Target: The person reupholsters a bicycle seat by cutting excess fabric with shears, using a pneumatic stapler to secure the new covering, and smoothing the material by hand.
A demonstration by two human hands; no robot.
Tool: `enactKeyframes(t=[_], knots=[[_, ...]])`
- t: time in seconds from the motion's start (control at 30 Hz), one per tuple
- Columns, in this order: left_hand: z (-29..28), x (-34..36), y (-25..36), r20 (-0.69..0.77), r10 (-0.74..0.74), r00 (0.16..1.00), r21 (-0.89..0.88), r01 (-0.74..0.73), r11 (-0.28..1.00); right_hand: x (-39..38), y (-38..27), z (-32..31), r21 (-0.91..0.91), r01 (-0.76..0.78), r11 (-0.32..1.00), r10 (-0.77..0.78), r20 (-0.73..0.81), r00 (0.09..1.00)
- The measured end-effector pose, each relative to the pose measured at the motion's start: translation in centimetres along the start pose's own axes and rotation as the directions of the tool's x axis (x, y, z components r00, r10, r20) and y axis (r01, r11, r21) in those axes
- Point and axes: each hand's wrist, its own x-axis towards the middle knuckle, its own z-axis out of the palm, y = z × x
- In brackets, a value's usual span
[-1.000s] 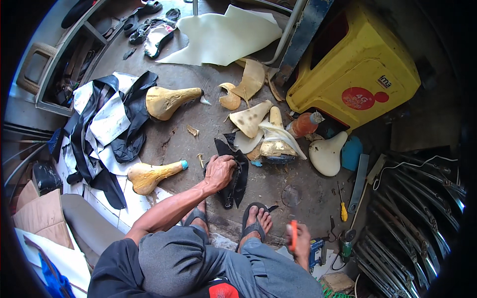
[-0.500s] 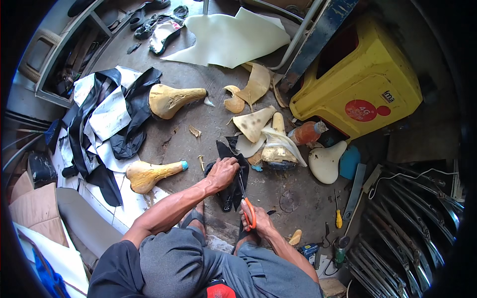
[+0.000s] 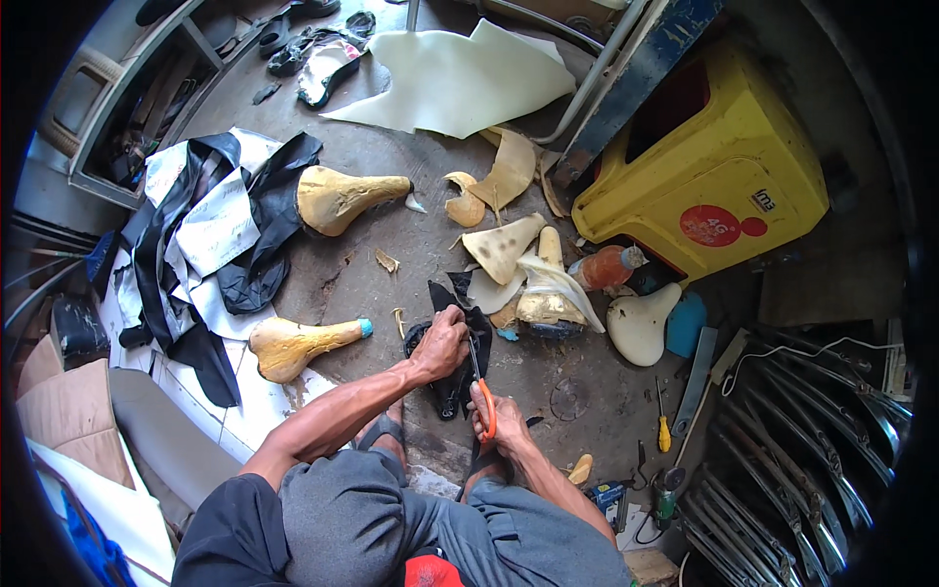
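Note:
My left hand [image 3: 438, 342] grips a piece of black material [image 3: 445, 386] lying on the floor in front of my feet. In my right hand [image 3: 492, 419] are orange-handled scissors [image 3: 486, 401], their blades pointing forward at the black material just right of my left fingers. Foam-covered saddle shapes [image 3: 293, 347] lie to the left of my hands. Beyond and to the right are foam offcuts [image 3: 499, 245], another saddle shape [image 3: 551, 303] under pale pieces, and a white saddle [image 3: 636, 328].
A yellow plastic stool [image 3: 699, 186] lies on its side at the right. Black and white scraps [image 3: 210, 225] are piled left, a pale sheet [image 3: 460, 73] lies behind. Metal parts [image 3: 802, 430], a screwdriver [image 3: 664, 430] and power tools [image 3: 611, 499] sit at the lower right.
My right hand with the scissors has come up and inward to the black material beside my left hand. My left hand has shifted slightly, still on the material.

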Motion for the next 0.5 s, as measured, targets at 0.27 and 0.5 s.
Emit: enactKeyframes(t=[0.27,0.5], knots=[[0.5,-0.2,-0.3,-0.058,0.010,0.998,-0.032,-0.012,0.999,0.5,0.4,0.4,-0.104,0.071,0.992,-0.073,-0.017,0.997],[0.5,-0.1,-0.3,-0.049,0.038,0.998,-0.064,-0.041,0.997,0.0,-1.1,-0.3,0.001,0.006,1.000,-0.006,0.062,0.998]])
